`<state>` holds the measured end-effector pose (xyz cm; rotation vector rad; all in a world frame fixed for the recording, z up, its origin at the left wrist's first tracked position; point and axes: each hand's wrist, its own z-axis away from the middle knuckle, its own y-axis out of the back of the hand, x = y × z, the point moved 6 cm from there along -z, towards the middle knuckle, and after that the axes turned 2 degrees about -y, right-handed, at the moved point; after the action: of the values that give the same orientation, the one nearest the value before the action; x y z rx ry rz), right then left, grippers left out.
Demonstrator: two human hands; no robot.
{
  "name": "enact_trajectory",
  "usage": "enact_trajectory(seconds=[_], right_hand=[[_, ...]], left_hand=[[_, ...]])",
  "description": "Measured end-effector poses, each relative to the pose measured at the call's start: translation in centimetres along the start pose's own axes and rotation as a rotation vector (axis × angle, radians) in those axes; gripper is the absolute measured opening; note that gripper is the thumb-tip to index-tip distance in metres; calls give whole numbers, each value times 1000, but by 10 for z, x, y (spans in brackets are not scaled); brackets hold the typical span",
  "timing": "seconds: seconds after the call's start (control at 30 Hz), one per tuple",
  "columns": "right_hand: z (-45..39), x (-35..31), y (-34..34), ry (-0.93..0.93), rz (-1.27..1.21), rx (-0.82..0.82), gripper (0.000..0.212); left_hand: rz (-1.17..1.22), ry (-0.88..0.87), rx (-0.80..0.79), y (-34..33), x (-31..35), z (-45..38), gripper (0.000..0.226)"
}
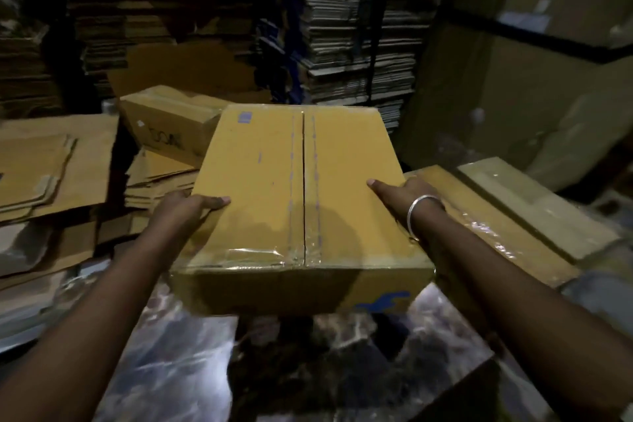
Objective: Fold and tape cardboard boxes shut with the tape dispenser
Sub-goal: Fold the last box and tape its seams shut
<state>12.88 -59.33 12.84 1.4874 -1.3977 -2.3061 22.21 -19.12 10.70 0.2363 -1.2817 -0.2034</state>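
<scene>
The box (301, 202) in the person's hands looked finished: its two top flaps met along a centre seam, and clear tape ran down that seam and over the near edge, where it shone. It was held up in front of the person, above a dim, glossy surface that could not be made out clearly. The left hand (186, 207) gripped the box's left edge, thumb lying on top and fingers curled out of sight underneath. The right hand (402, 190), with a metal bangle (419, 212) at the wrist, held the right edge the same way, thumb on top.

Judging by this, the folding and taping of this box were done, and what remained was to set it aside. A second box (171, 127) lay behind to the left, its top looking partly unclosed, and flat cardboard sheets (51, 161) lay stacked at left, so more boxes probably waited. No tape dispenser was visible.
</scene>
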Motion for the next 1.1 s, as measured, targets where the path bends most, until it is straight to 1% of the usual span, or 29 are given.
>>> enact_trajectory(seconds=[0.07,0.13,0.17,0.2,0.27,0.3,0.37,0.43,0.5,0.53,0.57,0.63,0.67,0.73,0.8,0.87,0.93,1.0,1.1], right_hand=[[-38,19,48,-11,-3,29,71],[-81,43,97,-20,1,38,78],[-101,55,122,-19,6,40,81],[-121,68,147,-28,5,45,81],[-158,95,193,-44,16,46,68],[-175,108,215,-42,31,44,61],[-208,132,255,-50,49,40,55],[-245,159,286,-62,44,30,55],[-278,186,310,-78,58,14,54],[-294,201,318,-91,69,-1,56],[-314,218,323,-104,63,-30,65],[-357,257,326,-161,54,-95,92],[-383,279,325,-175,45,-127,98],[-402,301,322,-193,41,-184,96],[-418,316,316,-198,21,-196,93],[-458,348,304,-178,11,-237,99],[-472,368,293,-205,-13,-259,104],[-479,382,283,-210,-64,-277,102],[-460,374,277,-180,-73,-282,107]], left_hand=[[24,-30,-43,-59,24,-5,57],[66,-64,-102,-128,49,-2,40],[75,-70,-107,-162,61,0,34],[74,-66,-111,-197,70,1,33],[64,-55,-109,-263,87,3,33],[70,-57,-107,-294,94,5,30],[57,-49,-97,-352,106,10,24],[61,-19,-98,-403,112,19,26],[44,-20,-94,-449,119,28,35],[27,-30,-101,-469,120,32,38],[10,-35,-101,-487,121,40,39],[-5,-46,-86,-515,119,56,47],[-12,-40,-77,-525,117,62,54],[-27,-42,-54,-543,111,72,58],[-75,-34,-14,-548,105,76,50],[-101,-28,28,-553,99,79,52],[-107,-43,30,-558,95,84,56],[-109,-41,31,-561,90,87,51],[-136,-34,58,-563,84,92,46]])
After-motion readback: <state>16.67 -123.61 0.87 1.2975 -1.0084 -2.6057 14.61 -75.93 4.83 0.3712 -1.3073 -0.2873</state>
